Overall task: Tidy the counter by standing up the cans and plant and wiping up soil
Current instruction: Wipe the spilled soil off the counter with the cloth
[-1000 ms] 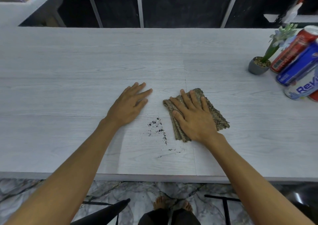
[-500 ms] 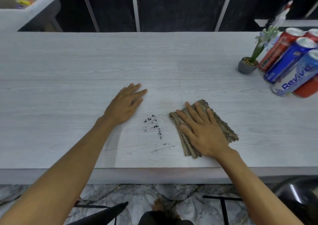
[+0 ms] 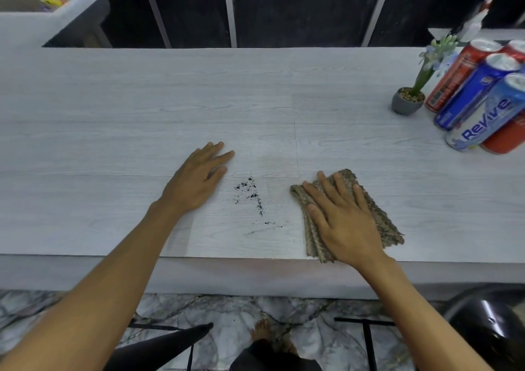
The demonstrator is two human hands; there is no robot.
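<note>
Nearest the bench [image 3: 85, 149] edge, right hand [image 3: 345, 225] lies flat w/ fingers spread, pressing the folded cloth [image 3: 380, 223] down – not gripping it, just palm on top. Vs a sec ago the cloth has slid back toward the person and out to the right, so it's now well clear of the soil [image 3: 252, 197] instead of touching it. Crumbs sit between the two hands, nearer the left, and look about as scattered as before, so that pass picked up little; probably needs another sweep in from the right. Left hand [image 3: 196, 180] is flat and empty, fingers loosely together, bracing just left of the soil; hasn't shifted. Farther off, well beyond the right hand, plant [image 3: 409, 100] and cans [image 3: 477, 95] already stand upright, so only the wiping seems left
</note>
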